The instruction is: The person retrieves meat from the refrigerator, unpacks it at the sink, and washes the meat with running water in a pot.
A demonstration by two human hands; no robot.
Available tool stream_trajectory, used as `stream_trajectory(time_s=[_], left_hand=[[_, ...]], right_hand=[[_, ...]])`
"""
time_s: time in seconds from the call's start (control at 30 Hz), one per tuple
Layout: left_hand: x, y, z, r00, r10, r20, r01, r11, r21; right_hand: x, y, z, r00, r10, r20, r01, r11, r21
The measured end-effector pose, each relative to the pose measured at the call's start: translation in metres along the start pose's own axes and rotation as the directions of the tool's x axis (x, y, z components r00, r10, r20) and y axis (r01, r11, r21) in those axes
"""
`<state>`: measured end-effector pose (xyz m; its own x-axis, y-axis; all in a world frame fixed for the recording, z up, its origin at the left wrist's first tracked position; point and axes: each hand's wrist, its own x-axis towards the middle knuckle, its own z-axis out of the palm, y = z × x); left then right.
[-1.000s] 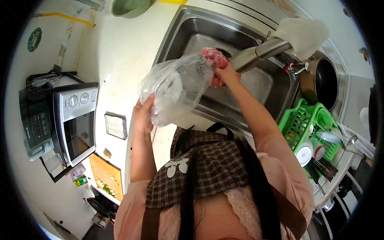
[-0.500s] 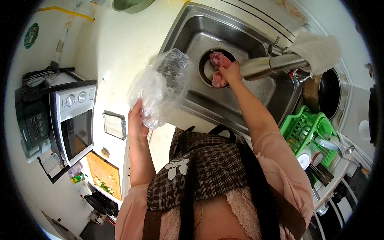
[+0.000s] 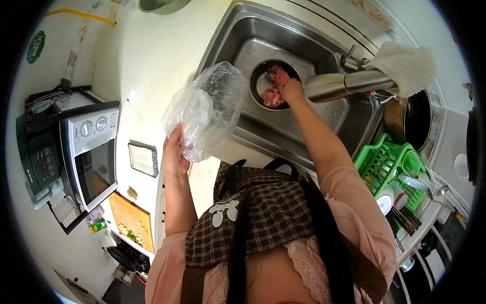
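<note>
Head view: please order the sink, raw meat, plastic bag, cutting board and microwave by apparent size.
1. Sink
2. Plastic bag and microwave: too alike to rank
3. Cutting board
4. Raw meat, partly hidden by fingers

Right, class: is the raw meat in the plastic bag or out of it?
Out: the meat is at the right hand in the sink, while the left hand holds the plastic bag apart from it.

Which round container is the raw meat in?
The bowl in the sink, under the right hand; the pot and green basin sit outside the sink.
</note>
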<state>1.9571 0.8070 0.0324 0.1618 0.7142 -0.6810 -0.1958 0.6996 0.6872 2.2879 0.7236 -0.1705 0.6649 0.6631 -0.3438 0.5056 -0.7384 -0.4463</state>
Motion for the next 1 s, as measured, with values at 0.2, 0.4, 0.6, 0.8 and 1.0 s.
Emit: stream_trajectory(time_s=[0.2, 0.4, 0.6, 0.8, 1.0], left_hand=[[-0.002, 0.001, 0.0, 1.0, -0.011, -0.006, 0.011, 1.0, -0.013], [-0.01, 0.002, 0.003, 0.998, 0.01, -0.058, -0.009, 1.0, 0.024], [-0.014, 0.001, 0.002, 0.995, 0.016, -0.094, -0.011, 0.999, 0.047], [-0.007, -0.001, 0.003, 0.999, 0.009, -0.053, -0.007, 0.999, 0.036], [-0.005, 0.0, 0.008, 1.0, 0.008, -0.027, -0.007, 0.999, 0.043]], right_hand=[[0.002, -0.014, -0.008, 0.999, 0.022, 0.045, -0.02, 0.999, -0.045], [0.006, -0.039, -0.017, 0.989, 0.11, 0.098, -0.097, 0.987, -0.13], [0.006, -0.041, -0.033, 0.993, 0.039, 0.109, -0.012, 0.97, -0.241], [-0.01, -0.043, -0.039, 0.999, 0.045, -0.015, -0.046, 0.998, -0.039], [-0.014, -0.038, -0.023, 0.959, 0.132, -0.253, -0.11, 0.989, 0.098]])
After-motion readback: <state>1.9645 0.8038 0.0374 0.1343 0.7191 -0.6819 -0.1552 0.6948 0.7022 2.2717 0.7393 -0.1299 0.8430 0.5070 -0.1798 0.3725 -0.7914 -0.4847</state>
